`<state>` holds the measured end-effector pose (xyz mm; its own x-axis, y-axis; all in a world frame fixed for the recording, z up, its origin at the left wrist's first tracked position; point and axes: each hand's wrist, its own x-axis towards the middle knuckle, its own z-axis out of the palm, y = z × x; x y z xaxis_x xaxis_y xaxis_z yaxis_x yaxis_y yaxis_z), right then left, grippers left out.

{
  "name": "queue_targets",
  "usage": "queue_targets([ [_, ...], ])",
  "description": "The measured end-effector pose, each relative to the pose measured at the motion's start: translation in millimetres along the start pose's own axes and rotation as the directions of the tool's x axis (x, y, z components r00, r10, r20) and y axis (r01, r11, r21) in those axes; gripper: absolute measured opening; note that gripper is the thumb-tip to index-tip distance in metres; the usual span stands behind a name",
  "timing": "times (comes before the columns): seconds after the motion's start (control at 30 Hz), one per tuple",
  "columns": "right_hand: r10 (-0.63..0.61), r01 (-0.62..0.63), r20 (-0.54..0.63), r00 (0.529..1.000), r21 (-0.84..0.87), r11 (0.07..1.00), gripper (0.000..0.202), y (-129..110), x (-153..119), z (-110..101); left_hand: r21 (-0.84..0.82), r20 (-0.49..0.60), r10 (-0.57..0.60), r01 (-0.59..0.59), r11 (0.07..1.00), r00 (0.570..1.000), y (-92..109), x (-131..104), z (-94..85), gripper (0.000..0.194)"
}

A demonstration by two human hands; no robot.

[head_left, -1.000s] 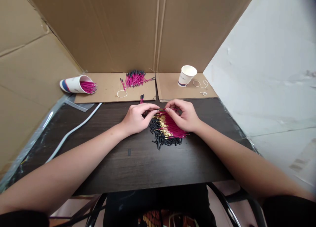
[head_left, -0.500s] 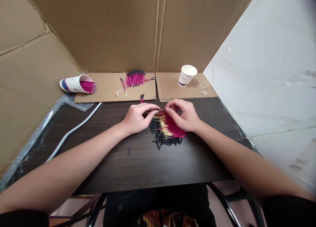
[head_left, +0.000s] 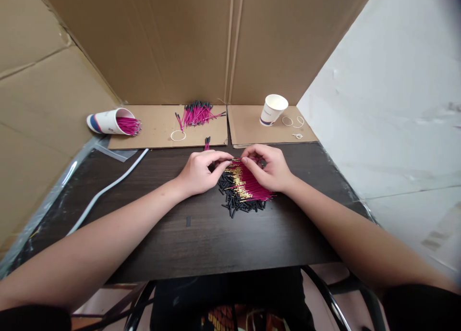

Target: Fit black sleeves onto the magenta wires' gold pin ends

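Note:
My right hand [head_left: 268, 169] is closed in a pinch on a magenta wire with a gold pin at its end, above the far side of the pile. Facing it, my left hand [head_left: 205, 171] pinches a small dark piece at the wire's tip, most likely a black sleeve; the fingers hide most of it. Under both hands lies a bundle of magenta wires [head_left: 257, 189], their gold pins [head_left: 240, 181] pointing left. Loose black sleeves [head_left: 237, 206] are heaped beside and below the pins.
Wires with black ends [head_left: 198, 114] lie on a cardboard sheet [head_left: 151, 129], near a rubber band [head_left: 177, 136]. A tipped paper cup [head_left: 106, 123] holds more wires; another paper cup [head_left: 272, 111] stands upright at right. A white cable [head_left: 108, 189] crosses the table's left side.

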<state>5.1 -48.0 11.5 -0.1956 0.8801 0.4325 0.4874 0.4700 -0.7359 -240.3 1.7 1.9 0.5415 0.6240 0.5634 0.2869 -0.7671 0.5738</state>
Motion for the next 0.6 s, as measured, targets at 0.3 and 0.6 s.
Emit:
queue_targets([
  [0.3,-0.035,0.035,0.008,0.999,0.002,0.999,0.017,1.0,0.5,-0.3,-0.004,-0.002,0.018,-0.018,1.0,1.0,0.6,-0.3,-0.5,0.017],
  [0.6,-0.099,0.099,0.029,0.995,0.005,0.995,0.013,2.4,1.3,0.7,-0.011,-0.01,0.013,-0.013,1.0,1.0,1.2,-0.3,-0.4,0.016],
])
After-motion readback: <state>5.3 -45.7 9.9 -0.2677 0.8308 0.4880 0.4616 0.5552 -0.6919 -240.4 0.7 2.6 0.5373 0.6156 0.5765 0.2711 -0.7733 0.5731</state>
